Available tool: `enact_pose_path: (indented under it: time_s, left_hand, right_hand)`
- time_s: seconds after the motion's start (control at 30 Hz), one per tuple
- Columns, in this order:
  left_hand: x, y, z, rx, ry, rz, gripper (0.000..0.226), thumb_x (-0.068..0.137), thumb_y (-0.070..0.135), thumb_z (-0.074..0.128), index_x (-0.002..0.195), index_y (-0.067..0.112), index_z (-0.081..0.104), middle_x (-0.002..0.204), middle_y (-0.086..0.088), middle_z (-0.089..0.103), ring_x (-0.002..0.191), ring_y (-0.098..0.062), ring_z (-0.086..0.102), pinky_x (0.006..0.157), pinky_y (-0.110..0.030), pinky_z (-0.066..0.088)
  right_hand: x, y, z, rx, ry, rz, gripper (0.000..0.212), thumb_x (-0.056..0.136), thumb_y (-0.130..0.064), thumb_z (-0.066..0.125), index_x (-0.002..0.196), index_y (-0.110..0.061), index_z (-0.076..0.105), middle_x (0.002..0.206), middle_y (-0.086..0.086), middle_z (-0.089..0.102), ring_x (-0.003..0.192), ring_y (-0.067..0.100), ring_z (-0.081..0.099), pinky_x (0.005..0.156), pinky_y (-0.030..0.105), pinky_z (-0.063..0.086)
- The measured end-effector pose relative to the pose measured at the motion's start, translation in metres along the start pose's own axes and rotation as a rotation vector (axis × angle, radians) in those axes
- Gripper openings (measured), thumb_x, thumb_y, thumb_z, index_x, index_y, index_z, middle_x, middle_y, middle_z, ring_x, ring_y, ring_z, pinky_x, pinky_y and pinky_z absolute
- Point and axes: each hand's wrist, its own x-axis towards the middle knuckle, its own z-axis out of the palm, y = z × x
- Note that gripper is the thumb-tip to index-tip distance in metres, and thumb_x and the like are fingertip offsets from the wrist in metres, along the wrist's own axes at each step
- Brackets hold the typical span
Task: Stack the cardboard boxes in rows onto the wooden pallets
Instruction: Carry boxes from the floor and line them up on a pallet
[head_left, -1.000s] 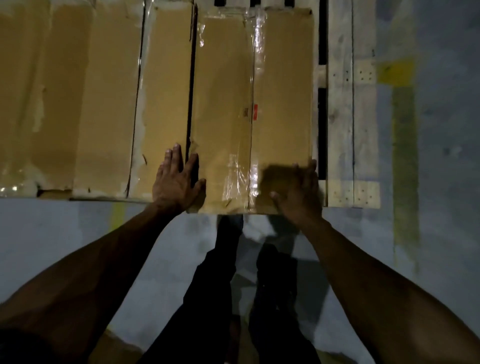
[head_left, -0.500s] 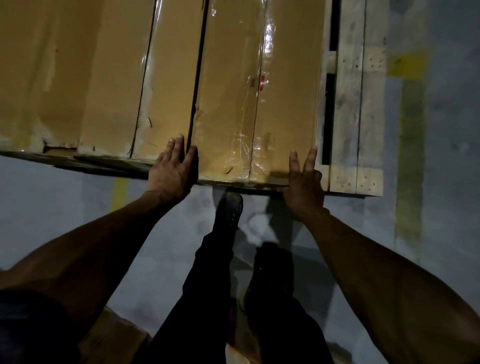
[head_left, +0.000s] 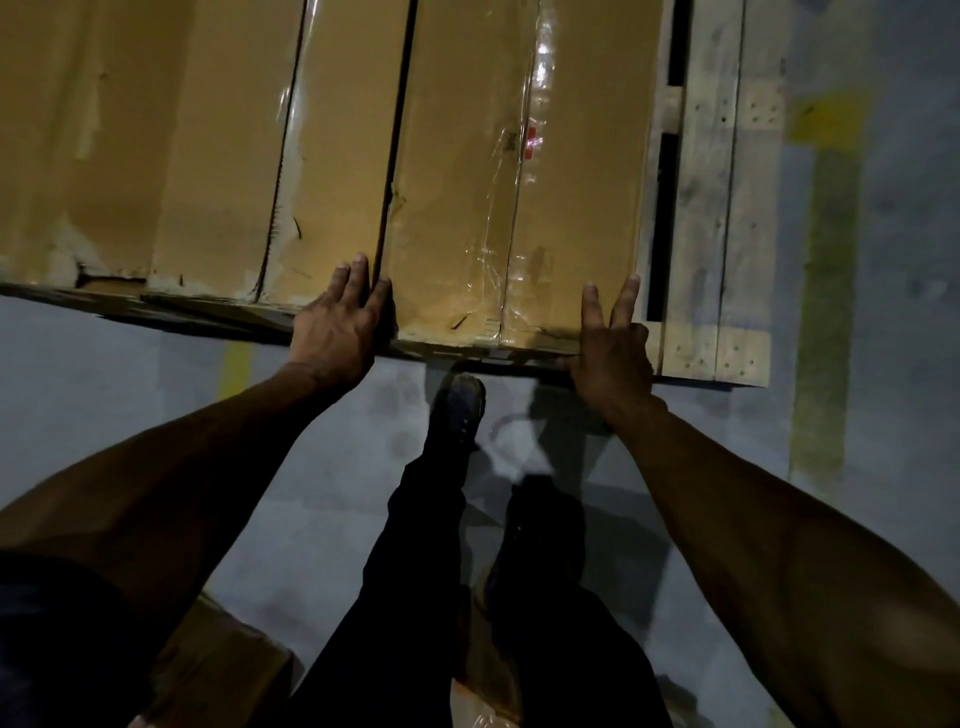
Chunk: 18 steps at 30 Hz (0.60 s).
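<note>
A long taped cardboard box (head_left: 519, 197) lies flat on the wooden pallet (head_left: 727, 234), rightmost in a row of like boxes (head_left: 208, 156). My left hand (head_left: 337, 327) presses with straight fingers on the box's near left corner, by the dark gap to the neighbouring box. My right hand (head_left: 613, 348) rests with straight, spread fingers on the near right corner. Neither hand curls round anything.
Bare pallet slats show to the right of the box. A yellow-green floor line (head_left: 821, 312) runs along the grey floor on the right. Another cardboard box (head_left: 223, 670) lies on the floor at the bottom left. My legs and a shoe (head_left: 460, 410) stand just before the pallet.
The box slid a little further onto the pallet and my hands drew back from its top to its near edge. My left foot has stepped forward.
</note>
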Motion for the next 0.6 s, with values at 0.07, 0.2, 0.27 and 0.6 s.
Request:
enact_pose_path:
  time_s: [0.07, 0.2, 0.27, 0.6]
  left_hand:
    - [0.0, 0.0, -0.002, -0.001, -0.005, 0.0, 0.072, 0.102, 0.019, 0.047, 0.161, 0.017, 0.005, 0.168, -0.016, -0.006, 0.155, -0.034, 0.005, 0.11, -0.05, 0.039]
    - [-0.001, 0.005, -0.006, -0.029, 0.003, -0.014, 0.067, 0.103, 0.018, 0.046, 0.16, 0.014, 0.012, 0.167, -0.017, 0.001, 0.154, -0.035, 0.01, 0.108, -0.053, 0.04]
    - [0.0, 0.007, -0.008, -0.05, 0.018, -0.023, 0.063, 0.103, 0.019, 0.047, 0.159, 0.012, 0.018, 0.167, -0.019, 0.006, 0.153, -0.036, 0.014, 0.105, -0.055, 0.042]
    - [0.001, 0.009, -0.007, -0.06, 0.022, -0.041, 0.062, 0.104, 0.025, 0.045, 0.159, 0.013, 0.018, 0.167, -0.018, 0.007, 0.153, -0.035, 0.014, 0.11, -0.053, 0.038]
  right_hand:
    - [0.0, -0.001, 0.0, 0.0, 0.008, -0.007, 0.101, 0.091, -0.021, 0.073, 0.16, -0.029, -0.001, 0.162, 0.012, -0.03, 0.14, 0.042, 0.025, 0.103, 0.052, 0.04]
    - [0.004, 0.0, -0.003, 0.007, 0.013, -0.015, 0.101, 0.092, -0.02, 0.072, 0.16, -0.028, -0.001, 0.162, 0.013, -0.029, 0.142, 0.043, 0.022, 0.107, 0.051, 0.038]
    - [0.007, -0.001, -0.004, 0.011, 0.027, -0.024, 0.101, 0.091, -0.019, 0.073, 0.161, -0.027, 0.0, 0.163, 0.014, -0.027, 0.143, 0.044, 0.022, 0.109, 0.05, 0.037]
    - [0.009, -0.001, -0.011, 0.032, -0.016, -0.015, 0.105, 0.088, -0.027, 0.077, 0.16, -0.029, 0.002, 0.163, 0.012, -0.027, 0.142, 0.042, 0.025, 0.108, 0.048, 0.038]
